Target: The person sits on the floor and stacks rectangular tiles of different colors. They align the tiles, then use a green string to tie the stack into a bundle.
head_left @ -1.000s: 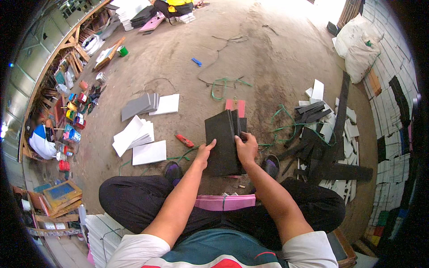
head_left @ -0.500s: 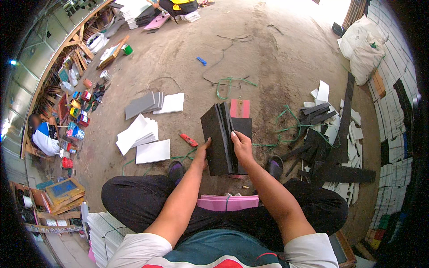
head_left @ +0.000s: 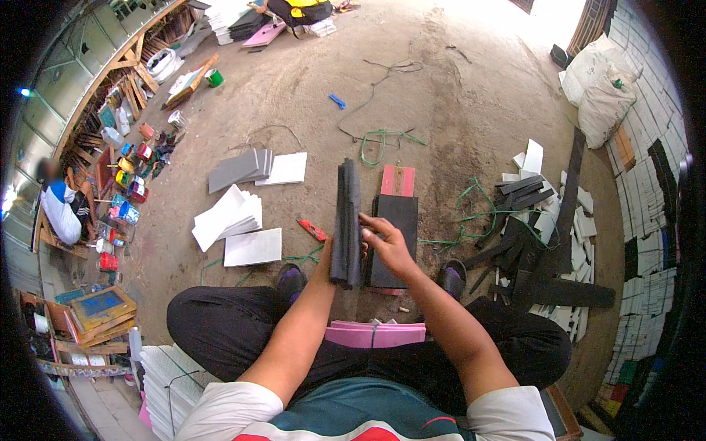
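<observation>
Currently, we held the bundle of black sheets [head_left: 347, 220] up in front of us, edge-on, above the floor and between our two shoes [head_left: 292, 281]. One second earlier, its broad face had been turned toward us and tilted, with a hand on either side; half a second earlier, its sheets had stood fanned apart. At this point the bundle had been rotated until mainly its narrow edges showed, and the sheets lay close together.

Our left hand [head_left: 328, 252] was at the left side of the bundle. Its fingers were hidden behind the sheets, so we could not tell how they gripped. Our right hand [head_left: 385, 246] was at the right side, partly spread, with a gap between index finger and thumb; its thumb had left the edge it had pressed half a second before. We could not tell whether its fingertips touched the bundle.

The rotation had uncovered more of the black panel [head_left: 397, 246], which lay just right of the bundle on the floor, over a pink board [head_left: 398, 180] that projected beyond its far end. The red tool [head_left: 312, 230] remained on the floor left of the bundle. Further left, the white sheets [head_left: 229, 217] and the grey sheets [head_left: 237, 169] kept their positions. The tied pink bundle [head_left: 379, 334] stayed between our legs, and the pile of offcuts [head_left: 570, 290] stayed at right.
</observation>
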